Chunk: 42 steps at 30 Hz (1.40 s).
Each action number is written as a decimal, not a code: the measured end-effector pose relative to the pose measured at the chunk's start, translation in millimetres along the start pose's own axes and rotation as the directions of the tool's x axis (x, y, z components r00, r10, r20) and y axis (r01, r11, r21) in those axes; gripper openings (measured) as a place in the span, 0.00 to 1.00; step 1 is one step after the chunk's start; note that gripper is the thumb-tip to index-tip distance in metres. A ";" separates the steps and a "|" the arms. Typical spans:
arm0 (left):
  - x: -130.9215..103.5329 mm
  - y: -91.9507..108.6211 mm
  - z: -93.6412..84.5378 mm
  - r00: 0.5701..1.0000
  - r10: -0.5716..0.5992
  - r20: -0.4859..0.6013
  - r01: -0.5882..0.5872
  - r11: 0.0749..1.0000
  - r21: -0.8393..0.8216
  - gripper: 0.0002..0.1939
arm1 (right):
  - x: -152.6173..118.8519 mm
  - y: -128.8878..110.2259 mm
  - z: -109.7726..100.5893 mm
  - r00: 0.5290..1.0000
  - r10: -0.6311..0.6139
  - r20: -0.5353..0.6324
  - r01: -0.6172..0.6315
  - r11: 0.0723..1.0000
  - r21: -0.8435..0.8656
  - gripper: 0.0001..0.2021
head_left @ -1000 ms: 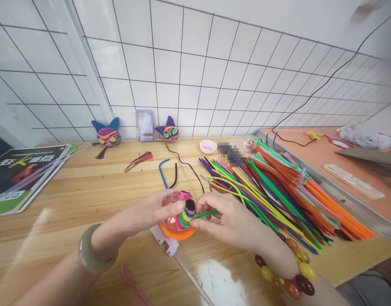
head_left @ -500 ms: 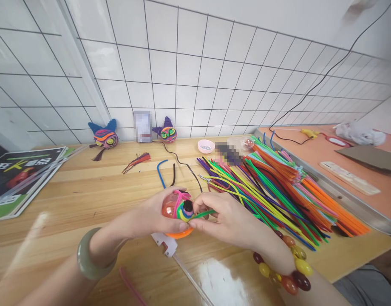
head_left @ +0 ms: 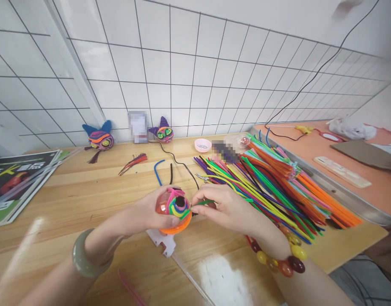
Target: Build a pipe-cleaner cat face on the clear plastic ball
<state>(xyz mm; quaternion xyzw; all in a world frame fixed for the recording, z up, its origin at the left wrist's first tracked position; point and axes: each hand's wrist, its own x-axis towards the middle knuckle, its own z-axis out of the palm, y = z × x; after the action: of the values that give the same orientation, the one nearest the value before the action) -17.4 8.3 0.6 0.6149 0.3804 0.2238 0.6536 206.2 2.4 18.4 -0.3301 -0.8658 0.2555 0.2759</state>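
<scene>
Now the right hand (head_left: 225,207) is pinching a green pipe cleaner (head_left: 205,202) beside the coiled pattern (head_left: 180,207) on a clear ball (head_left: 162,203), which the left hand (head_left: 151,211) is gripping over the near-middle table (head_left: 71,191), seemingly adding an outline, the next move probably calling for snug bending.

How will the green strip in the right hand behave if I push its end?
The green strip is probably light, being so thin. It likely bends easily yet holds its shape, as the curved blue strip suggests.
</scene>
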 end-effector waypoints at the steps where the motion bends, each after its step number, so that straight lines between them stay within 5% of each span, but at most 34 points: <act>1: 0.1 -0.4 -0.3 1.000 -0.002 -0.001 0.002 1.000 0.002 0.28 | 0.5 0.6 0.0 1.000 -0.013 -0.004 0.013 1.000 -0.012 0.05; 42: -0.9 0.6 0.5 0.996 0.014 0.088 -0.002 0.991 -0.136 0.16 | 1.5 0.2 -0.7 1.000 0.020 0.024 -0.023 0.995 0.097 0.04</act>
<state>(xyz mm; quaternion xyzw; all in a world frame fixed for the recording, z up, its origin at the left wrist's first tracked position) -17.5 7.3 1.4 0.5796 0.3325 0.2243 0.7094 205.7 3.8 19.2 -0.3227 -0.8519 0.3039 0.2790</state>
